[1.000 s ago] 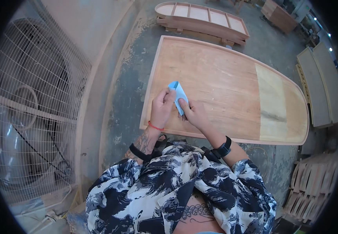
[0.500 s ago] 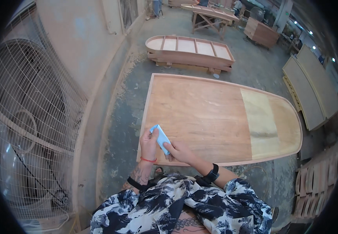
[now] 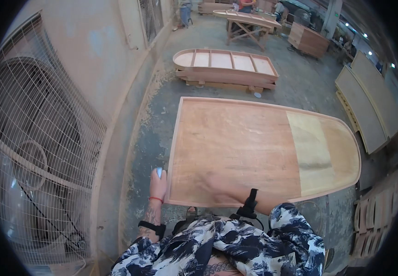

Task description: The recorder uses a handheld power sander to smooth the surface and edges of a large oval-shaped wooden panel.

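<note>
A wide wooden panel (image 3: 235, 142) with a raised rim lies in front of me, squared off at its left end and rounded at its right. Across its right part runs a pale yellowish band (image 3: 307, 147). Just outside the panel's left edge, my left hand (image 3: 157, 187) is closed on a folded light-blue sheet (image 3: 159, 172); only a small part of the sheet shows past the fingers. My right hand (image 3: 216, 186) is over the panel's near left part, its fingers smeared by motion. Whether it touches the wood, I cannot tell.
A second wooden frame (image 3: 224, 76) with crossbars sits on blocks beyond the panel. Mesh fan guards (image 3: 47, 147) line the left wall. Flat boards (image 3: 364, 106) lean at the right, above stacked wooden pieces (image 3: 378, 221). Farther back, people stand near a trestle table (image 3: 247, 20).
My hands have parted. The left has moved down and left off the panel with the blue sheet; the right has let go of it and sweeps over the wood. The view has shifted slightly.
</note>
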`<action>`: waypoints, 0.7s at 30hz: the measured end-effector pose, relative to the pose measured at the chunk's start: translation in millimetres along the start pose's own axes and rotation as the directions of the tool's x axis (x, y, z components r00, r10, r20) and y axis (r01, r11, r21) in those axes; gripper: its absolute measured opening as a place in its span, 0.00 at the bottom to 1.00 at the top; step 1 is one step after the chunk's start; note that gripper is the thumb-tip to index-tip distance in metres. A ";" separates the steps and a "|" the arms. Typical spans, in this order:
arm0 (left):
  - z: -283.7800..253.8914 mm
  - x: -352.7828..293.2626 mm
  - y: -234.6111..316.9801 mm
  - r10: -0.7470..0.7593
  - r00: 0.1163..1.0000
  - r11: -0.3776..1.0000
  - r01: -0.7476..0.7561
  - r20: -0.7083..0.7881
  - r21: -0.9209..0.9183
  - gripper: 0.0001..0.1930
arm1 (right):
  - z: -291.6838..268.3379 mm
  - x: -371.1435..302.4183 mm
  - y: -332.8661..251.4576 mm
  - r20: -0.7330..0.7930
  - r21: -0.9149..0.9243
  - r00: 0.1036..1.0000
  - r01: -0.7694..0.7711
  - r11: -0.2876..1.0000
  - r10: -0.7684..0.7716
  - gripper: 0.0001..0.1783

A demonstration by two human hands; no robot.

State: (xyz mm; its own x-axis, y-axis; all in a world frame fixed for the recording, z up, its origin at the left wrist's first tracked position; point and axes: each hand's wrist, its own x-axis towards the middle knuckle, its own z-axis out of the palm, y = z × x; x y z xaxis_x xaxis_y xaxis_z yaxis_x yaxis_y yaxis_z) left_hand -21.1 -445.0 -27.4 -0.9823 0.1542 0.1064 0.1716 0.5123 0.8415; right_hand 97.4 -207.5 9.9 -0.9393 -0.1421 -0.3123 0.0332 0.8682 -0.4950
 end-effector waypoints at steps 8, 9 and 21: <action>1.0 -41.8 -5.5 -0.180 0.902 0.846 -0.061 0.393 0.529 0.29 | -14.0 -0.4 133.5 -0.605 -0.259 0.789 -0.326 0.909 0.111 0.35; 6.2 -38.5 -9.7 -0.186 0.901 0.841 -0.061 0.391 0.538 0.29 | -7.2 -1.9 132.1 -0.634 -0.287 0.771 -0.314 0.905 0.066 0.34; 203.2 316.6 39.0 -0.030 0.920 0.974 -0.062 0.390 0.219 0.34 | -38.2 3.6 110.6 -0.566 -0.165 0.801 -0.343 0.925 0.196 0.32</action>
State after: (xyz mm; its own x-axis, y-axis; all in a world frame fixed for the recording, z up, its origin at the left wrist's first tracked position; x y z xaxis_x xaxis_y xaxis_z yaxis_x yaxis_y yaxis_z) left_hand -310.2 -204.6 -68.6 -0.8796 0.4565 -0.1337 0.2441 0.6744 0.6968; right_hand 84.7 -93.8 -15.0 -0.9390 0.3254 0.1113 0.2966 0.9300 -0.2171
